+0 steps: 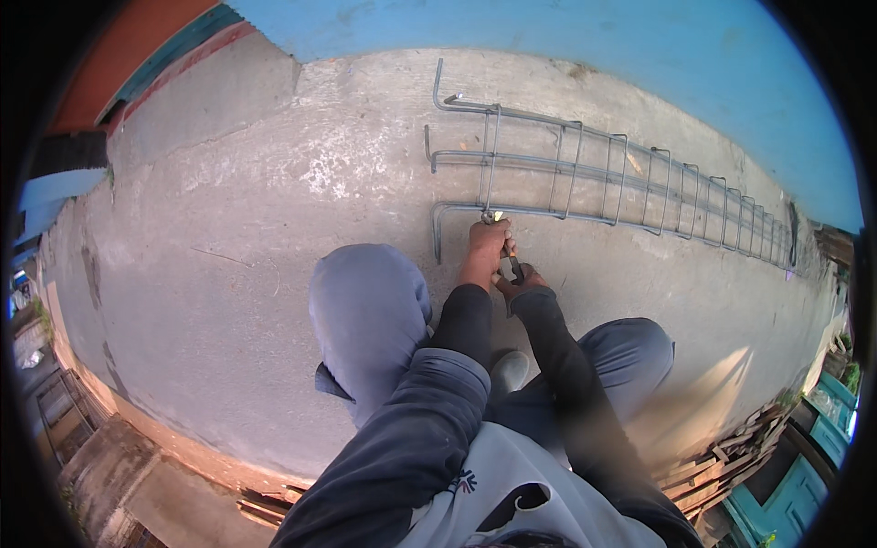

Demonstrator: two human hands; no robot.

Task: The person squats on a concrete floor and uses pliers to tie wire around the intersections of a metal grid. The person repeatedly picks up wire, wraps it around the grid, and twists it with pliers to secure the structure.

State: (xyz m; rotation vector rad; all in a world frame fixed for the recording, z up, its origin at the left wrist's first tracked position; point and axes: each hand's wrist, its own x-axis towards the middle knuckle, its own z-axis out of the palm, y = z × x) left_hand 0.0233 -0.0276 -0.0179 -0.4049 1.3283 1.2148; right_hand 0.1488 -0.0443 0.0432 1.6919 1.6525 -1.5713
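A long rebar cage (534, 163) of steel bars and square stirrups lies on the concrete in front of me, its hooked bar ends to the left. At the near bar, beside the first stirrup, my left hand (489, 241) is closed; what lies inside its fingers is hidden. A small pale, shiny piece shows just past its knuckles, against the bar. Close behind it, my right hand (523, 278) grips a dark-handled hand tool (516, 266), which reaches forward to the left hand. The tool's head is covered, so its exact kind does not show.
A blue wall (548, 32) runs along the far side, close to the cage. My bent knees (370, 301) flank my arms. Stacked wood strips (722, 470) lie at the lower right, near teal panels (790, 498). A thin wire (222, 257) lies on the floor at left.
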